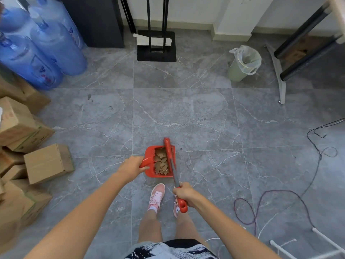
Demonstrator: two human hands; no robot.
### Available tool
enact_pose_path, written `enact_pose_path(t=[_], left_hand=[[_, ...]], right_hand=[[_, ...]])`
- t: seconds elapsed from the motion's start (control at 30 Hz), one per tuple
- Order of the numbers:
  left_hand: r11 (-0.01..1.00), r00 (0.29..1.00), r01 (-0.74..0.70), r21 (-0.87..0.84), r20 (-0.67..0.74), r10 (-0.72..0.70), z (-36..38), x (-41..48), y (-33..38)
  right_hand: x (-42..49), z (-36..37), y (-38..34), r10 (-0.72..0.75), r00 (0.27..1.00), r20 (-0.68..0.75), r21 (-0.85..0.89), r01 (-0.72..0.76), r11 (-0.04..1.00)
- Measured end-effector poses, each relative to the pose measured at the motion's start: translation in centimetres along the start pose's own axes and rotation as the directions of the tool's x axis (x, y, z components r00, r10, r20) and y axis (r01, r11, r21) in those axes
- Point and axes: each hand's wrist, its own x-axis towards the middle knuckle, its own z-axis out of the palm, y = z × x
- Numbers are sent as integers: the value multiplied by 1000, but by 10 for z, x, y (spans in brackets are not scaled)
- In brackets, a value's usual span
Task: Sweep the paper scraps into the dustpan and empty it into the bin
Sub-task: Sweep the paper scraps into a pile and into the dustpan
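Observation:
A red dustpan [150, 172] sits low over the grey tiled floor in front of my feet, holding a pile of brown paper scraps [162, 162]. My left hand [130, 168] grips the dustpan's handle at its left side. My right hand [183, 193] grips the red handle of a small red brush [170, 156], whose head lies across the right side of the pan beside the scraps. A pale green bin [236, 71] lined with a clear plastic bag stands far off at the upper right, by the wall.
Cardboard boxes [47, 162] are stacked along the left, with blue water bottles [46, 45] behind them. A black stand base [156, 45] is at the back wall. Table legs [306, 58] and loose cables [261, 202] lie on the right.

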Motion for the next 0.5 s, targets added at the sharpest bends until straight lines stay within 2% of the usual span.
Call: enact_pose_path(t=[0.23,0.4,0.5], left_hand=[[1000,1000,-1,-2,-19,1,0,-2,4],[999,1000,16,-48,-9,-16,-2,-10,-3],[993,998,19,-113,-58,-26,-2,-15,-2]], right_hand=[[-12,-5,6,-14,998,57,219,1,976],[-25,-43,20,5,999,36,234,-13,972],[-34,-70,27,18,1000,10,243,-20,970]])
